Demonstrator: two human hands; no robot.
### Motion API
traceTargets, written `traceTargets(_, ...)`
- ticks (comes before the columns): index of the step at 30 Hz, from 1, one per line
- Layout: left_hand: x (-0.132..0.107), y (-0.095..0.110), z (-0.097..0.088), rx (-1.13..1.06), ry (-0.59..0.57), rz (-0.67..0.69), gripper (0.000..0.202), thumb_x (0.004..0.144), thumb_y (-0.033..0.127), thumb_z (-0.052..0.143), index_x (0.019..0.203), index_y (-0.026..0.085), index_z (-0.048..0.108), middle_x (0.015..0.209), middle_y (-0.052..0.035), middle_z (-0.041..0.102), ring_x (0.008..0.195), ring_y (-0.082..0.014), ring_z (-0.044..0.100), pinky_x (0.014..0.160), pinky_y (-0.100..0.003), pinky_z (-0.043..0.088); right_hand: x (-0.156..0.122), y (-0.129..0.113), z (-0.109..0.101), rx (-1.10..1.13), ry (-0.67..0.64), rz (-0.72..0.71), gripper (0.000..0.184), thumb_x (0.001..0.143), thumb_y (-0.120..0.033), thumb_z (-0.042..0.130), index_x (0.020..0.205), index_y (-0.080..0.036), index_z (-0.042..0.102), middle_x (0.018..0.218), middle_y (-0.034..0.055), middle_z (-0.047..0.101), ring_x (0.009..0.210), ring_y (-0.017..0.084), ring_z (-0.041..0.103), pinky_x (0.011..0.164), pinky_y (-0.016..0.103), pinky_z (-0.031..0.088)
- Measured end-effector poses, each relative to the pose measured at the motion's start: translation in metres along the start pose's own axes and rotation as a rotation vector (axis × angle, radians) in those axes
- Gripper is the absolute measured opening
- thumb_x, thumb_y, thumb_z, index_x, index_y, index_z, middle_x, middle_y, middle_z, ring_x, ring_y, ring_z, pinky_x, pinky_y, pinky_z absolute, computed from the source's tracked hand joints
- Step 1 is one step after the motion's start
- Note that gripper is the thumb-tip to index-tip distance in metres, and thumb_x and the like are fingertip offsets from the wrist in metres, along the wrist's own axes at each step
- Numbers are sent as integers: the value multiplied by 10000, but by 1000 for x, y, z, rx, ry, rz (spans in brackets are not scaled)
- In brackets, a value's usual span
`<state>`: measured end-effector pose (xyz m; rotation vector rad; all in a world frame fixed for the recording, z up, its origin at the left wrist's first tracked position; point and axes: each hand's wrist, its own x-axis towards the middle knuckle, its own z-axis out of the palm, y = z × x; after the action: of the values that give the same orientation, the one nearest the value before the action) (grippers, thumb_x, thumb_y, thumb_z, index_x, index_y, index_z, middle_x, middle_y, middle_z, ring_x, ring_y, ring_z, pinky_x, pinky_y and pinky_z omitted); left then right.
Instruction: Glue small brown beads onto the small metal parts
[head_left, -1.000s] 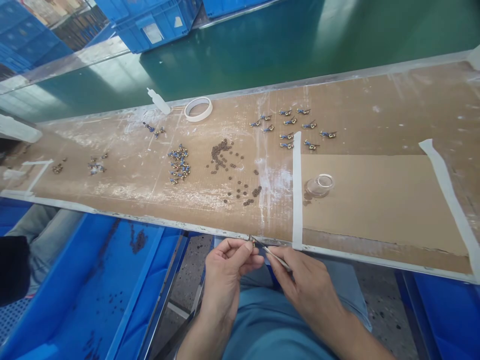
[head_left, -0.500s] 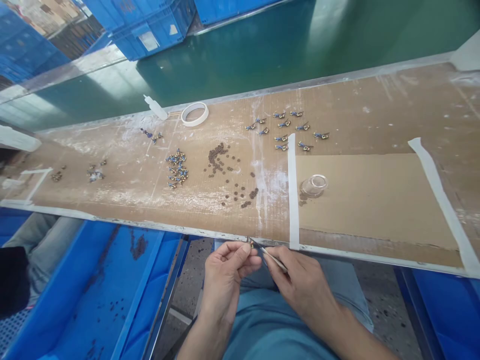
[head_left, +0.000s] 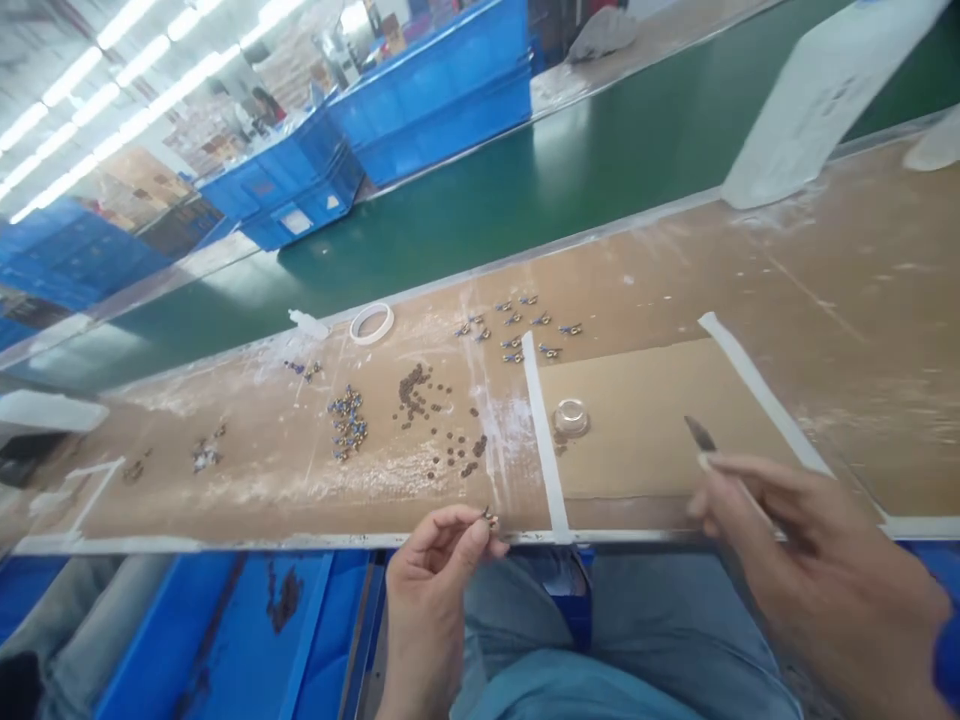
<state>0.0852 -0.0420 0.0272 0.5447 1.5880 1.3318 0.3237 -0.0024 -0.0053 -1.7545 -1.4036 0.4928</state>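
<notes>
My left hand [head_left: 439,560] pinches a small painted figurine [head_left: 491,520] at the table's front edge; most of it is hidden by the fingertips. Away to the right, my right hand [head_left: 817,570] grips a small knife [head_left: 701,436] with a dark blade and a pale handle, its tip pointing up and left over the brown board [head_left: 652,410]. A clear plastic cup [head_left: 571,418] stands on that board. Past the left hand lie loose dark brown discs [head_left: 412,395], a cluster of blue and yellow figurines [head_left: 348,425] and a spread-out group of similar figurines [head_left: 513,319].
A tape roll [head_left: 372,324] and a white squeeze bottle [head_left: 308,324] lie by the table's far edge. Beyond runs a green belt [head_left: 600,170] with blue crates [head_left: 442,100] behind it. A large white container [head_left: 817,110] stands at the right rear. Another person's legs [head_left: 97,630] show at lower left.
My right hand has moved with the knife away from the figurine, to the right over the board. My left hand still holds the figurine. The view has tilted up and shifted.
</notes>
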Motion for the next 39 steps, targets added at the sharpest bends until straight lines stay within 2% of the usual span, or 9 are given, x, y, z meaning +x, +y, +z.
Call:
traceTargets(1, 8, 4, 5, 77, -11, 76, 196, 703, 278, 836, 822, 157, 740, 674, -23, 743, 625, -122, 694, 669, -205, 579, 15, 4, 0, -61, 52, -16, 343, 926, -545, 503, 1074, -265, 636, 749, -5, 700, 703, 187, 694, 578, 276, 500)
traceTargets(2, 16, 8, 11, 148, -31, 153, 182, 710, 279, 827, 823, 159, 749, 651, -18, 737, 627, -118, 690, 665, -193, 572, 30, 8, 0, -102, 97, -120, 351, 937, -534, 475, 1064, -252, 642, 712, -7, 695, 657, 184, 684, 555, 279, 483)
traceTargets(3, 24, 13, 18, 208, -56, 225, 169, 713, 278, 820, 821, 164, 757, 640, -12, 732, 627, -113, 684, 656, -182, 566, 43, 11, 2, -175, 76, -215, 331, 953, -485, 454, 1066, -241, 647, 721, -1, 703, 634, 182, 674, 549, 284, 472)
traceTargets(6, 44, 26, 44, 328, -125, 364, 138, 707, 274, 808, 800, 180, 768, 679, -6, 741, 637, -106, 673, 642, -172, 560, 69, 20, 14, -209, 65, -306, 327, 961, -378, 391, 1006, -208, 667, 927, 38, 732, 692, 167, 670, 627, 294, 487)
traceTargets(10, 53, 37, 72, 431, -152, 407, 130, 694, 286, 800, 766, 183, 769, 697, -11, 751, 616, -109, 668, 629, -185, 566, 73, 26, 28, -245, 61, -359, 318, 963, -319, 382, 1078, -204, 655, 1059, 56, 706, 895, 203, 668, 689, 310, 485)
traceTargets(13, 56, 38, 82, 511, -151, 427, 138, 708, 311, 785, 765, 186, 769, 653, -4, 735, 594, -113, 660, 614, -193, 564, 71, 28, 30, -258, 50, -377, 313, 969, -330, 404, 1150, -203, 624, 1038, 63, 693, 885, 203, 655, 665, 307, 468)
traceTargets(19, 65, 37, 89, 668, -142, 500, 164, 726, 353, 771, 783, 200, 772, 668, -2, 736, 612, -131, 668, 622, -222, 564, 74, 29, 27, -240, 60, -387, 293, 984, -369, 403, 1064, -197, 627, 889, 46, 654, 674, 144, 584, 557, 278, 376)
traceTargets(25, 67, 37, 94, 796, -132, 578, 167, 748, 372, 746, 781, 211, 773, 710, -7, 741, 632, -148, 672, 653, -259, 559, 76, 28, 27, -210, 88, -386, 260, 985, -324, 400, 1029, -195, 621, 858, 26, 635, 660, 126, 564, 557, 272, 352)
traceTargets(39, 66, 36, 95, 817, -143, 569, 165, 765, 372, 739, 793, 213, 772, 708, -11, 728, 653, -153, 665, 665, -258, 535, 75, 27, 25, -181, 88, -372, 243, 969, -296, 418, 999, -196, 637, 810, 12, 626, 628, 120, 550, 515, 261, 330)
